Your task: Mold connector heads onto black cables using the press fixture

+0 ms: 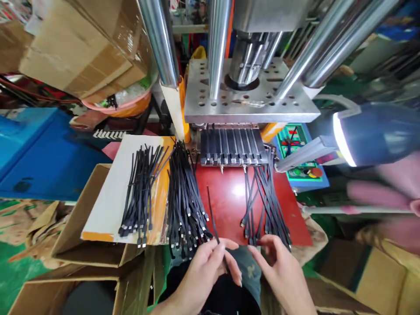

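Pinched between the thumb and fingers of my left hand (211,262) is a thin black cable (211,214), its free end pointing up over the red tabletop (223,192). My right hand (278,262) is at the front edge, fingers apart and curved, close to the lower ends of a bundle of black cables (271,197). Whether its fingertips touch them cannot be made out. Left of my left hand lies a dense pile of black cables (185,197). Another pile (141,192) rests on a white board (108,188).
A metal press plate (249,109) on thick posts stands over a black slotted fixture (232,146). At the right are a lamp (377,133) and a green control panel (295,153). Cardboard boxes (88,223) stand at the left; a blue surface (49,153) is beyond.
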Tool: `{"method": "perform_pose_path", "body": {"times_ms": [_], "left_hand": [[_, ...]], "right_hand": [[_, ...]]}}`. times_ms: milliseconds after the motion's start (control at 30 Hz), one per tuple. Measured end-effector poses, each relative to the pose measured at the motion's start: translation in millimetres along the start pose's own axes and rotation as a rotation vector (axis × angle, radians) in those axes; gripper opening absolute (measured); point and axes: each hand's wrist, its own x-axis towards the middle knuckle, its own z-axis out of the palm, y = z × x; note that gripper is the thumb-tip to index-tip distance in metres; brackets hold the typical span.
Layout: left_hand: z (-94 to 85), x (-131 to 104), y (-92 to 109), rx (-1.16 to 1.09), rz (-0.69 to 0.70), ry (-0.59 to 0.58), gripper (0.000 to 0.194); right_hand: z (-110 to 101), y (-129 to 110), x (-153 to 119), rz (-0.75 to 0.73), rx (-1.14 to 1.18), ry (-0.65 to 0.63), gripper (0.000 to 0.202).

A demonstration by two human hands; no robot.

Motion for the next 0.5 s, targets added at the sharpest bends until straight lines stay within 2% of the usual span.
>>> {"method": "perform_pose_path", "body": {"times_ms": [33,67,100,233,367,500], "left_hand": [[2.6,1,-3,0.105,0.02,-0.019,0.065],[4.6,4,-5,0.211,0.041,-0.032,0.067],[6.1,7,-6,0.312,0.061,-0.043,0.068],[5.6,23,-6,0.562,0.112,-0.045,0.066],[1.5,36,-5,0.649,0.115,-0.059,0.062],[0.8,41,-3,0.71,0.103,-0.083,0.056]], "right_hand": [[5,3,1,0.026,-0.054,0.133,0.049],[11,4,3,0.033,-0.102,0.209,0.054],[16,4,4,0.027,-0.138,0.233,0.057],[21,4,6,0.006,-0.165,0.185,0.055],[10,5,9,0.065,-0.09,0.176,0.053],[11,0,9,0.109,-0.137,0.202,0.045]]}}
